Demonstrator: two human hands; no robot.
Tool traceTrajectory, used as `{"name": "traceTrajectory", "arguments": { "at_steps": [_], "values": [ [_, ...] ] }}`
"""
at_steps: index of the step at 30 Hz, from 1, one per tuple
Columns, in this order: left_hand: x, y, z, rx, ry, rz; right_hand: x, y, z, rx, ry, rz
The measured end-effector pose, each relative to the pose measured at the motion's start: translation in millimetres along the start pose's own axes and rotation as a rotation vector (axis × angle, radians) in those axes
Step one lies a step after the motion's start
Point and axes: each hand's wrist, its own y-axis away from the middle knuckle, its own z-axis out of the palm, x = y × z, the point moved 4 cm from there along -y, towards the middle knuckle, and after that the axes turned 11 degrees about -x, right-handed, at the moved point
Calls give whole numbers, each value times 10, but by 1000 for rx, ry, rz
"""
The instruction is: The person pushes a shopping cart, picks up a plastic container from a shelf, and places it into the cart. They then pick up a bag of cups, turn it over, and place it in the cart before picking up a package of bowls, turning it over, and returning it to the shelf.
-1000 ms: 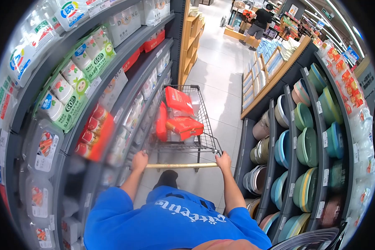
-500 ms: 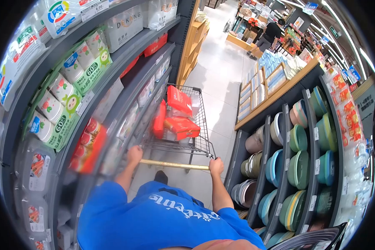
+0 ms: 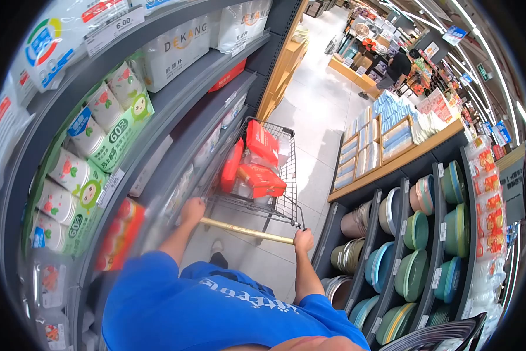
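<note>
Both my hands are on the yellowish handle bar [image 3: 248,231] of a wire shopping cart [image 3: 286,175]. My left hand [image 3: 193,210] is closed at the bar's left end, close to the shelf. At the right end, next to the cart's frame, my right hand [image 3: 303,240] is wrapped round the bar. Inside the cart lie several red packages, among them an upright-leaning red pack [image 3: 263,144], a narrow red pack [image 3: 232,165] and a red pack with a pale part [image 3: 264,180]. Some clear or white wrapping shows beside and under them.
On my left, a dark shelf [image 3: 181,96] holds paper cups in green packs [image 3: 108,137] and white DEKANG packs [image 3: 178,50]. On my right, slanted compartments hold stacked bowls [image 3: 411,274]. Folded towels [image 3: 391,117] lie beyond. A person in dark clothing [image 3: 397,67] stands farther ahead.
The cart and I have moved forward along the aisle; the shelves have slid back past me. One foot in a light shoe now shows below the handle. Both hands have kept their hold.
</note>
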Motion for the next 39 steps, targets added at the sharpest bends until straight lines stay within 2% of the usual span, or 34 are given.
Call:
{"name": "traceTrajectory", "arguments": {
  "at_steps": [5,8,12,15,16,19,20,23,27,30,33,34,37,38,39],
  "values": [
    [275,-363,-171,15,16,12,-272,-265,-13,6,-10,12],
    [229,-503,-79,48,-55,28,-318,-313,-40,9,-21,42],
    [251,-520,-94,67,-46,58,-373,-287,-90,24,13,43],
    [279,-510,-129,68,-36,68,-388,-298,-91,-45,0,76],
    [301,-498,-144,58,-31,61,-394,-269,-107,22,-16,6],
    [355,-486,-150,47,-37,40,-419,-258,-140,25,-62,11],
    [356,-502,-141,58,-52,36,-283,-390,23,52,7,-49],
    [364,-526,-154,46,-69,27,-367,-431,-59,-169,34,68],
    [301,-613,-59,15,-58,66,-253,-590,38,-236,-26,49],
    [346,-572,-72,15,-69,26,-154,-710,165,-279,-12,-43],
    [382,-582,-92,32,-121,34,36,-998,504,-376,-151,-121],
    [400,-584,-102,25,-100,25,25,-1093,530,-472,-184,-132],
    [417,-569,-109,15,-56,3,-216,-1319,492,-538,-319,-98],
    [408,-570,-104,22,-56,2,-347,-1429,455,-634,-377,-10],
    [421,-586,-92,31,-55,1,-386,-1608,512,-472,-264,-152]
  ]
}}
